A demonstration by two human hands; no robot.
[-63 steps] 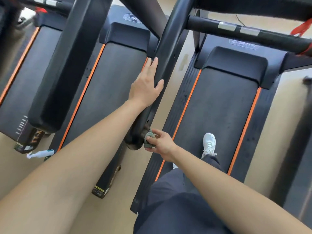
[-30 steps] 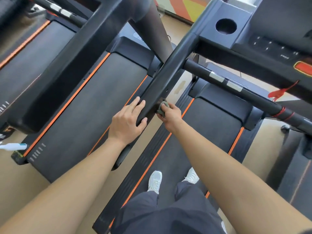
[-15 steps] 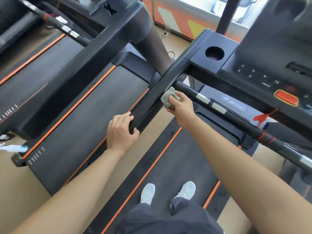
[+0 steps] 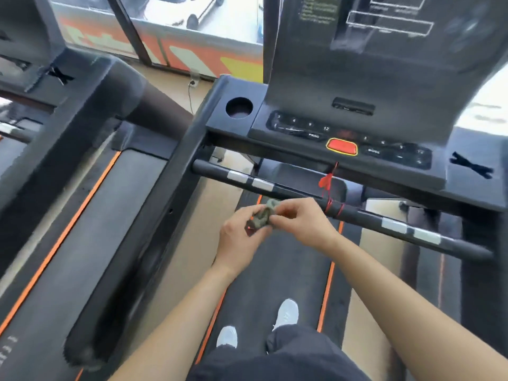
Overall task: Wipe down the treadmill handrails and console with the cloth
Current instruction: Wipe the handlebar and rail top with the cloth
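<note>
Looking down, my left hand (image 4: 242, 235) and right hand (image 4: 299, 221) meet in front of me. Both pinch the small grey-green cloth (image 4: 264, 215), which is bunched between their fingertips. The cloth sits close under the front crossbar handrail (image 4: 384, 224), well short of the console (image 4: 302, 127) above with its red stop button (image 4: 342, 146) and round cup holder (image 4: 239, 108). The long side handrail (image 4: 154, 221) runs down on my left. A red safety cord (image 4: 325, 182) hangs from console to crossbar. My white shoes (image 4: 286, 314) stand on the belt (image 4: 275, 270).
</note>
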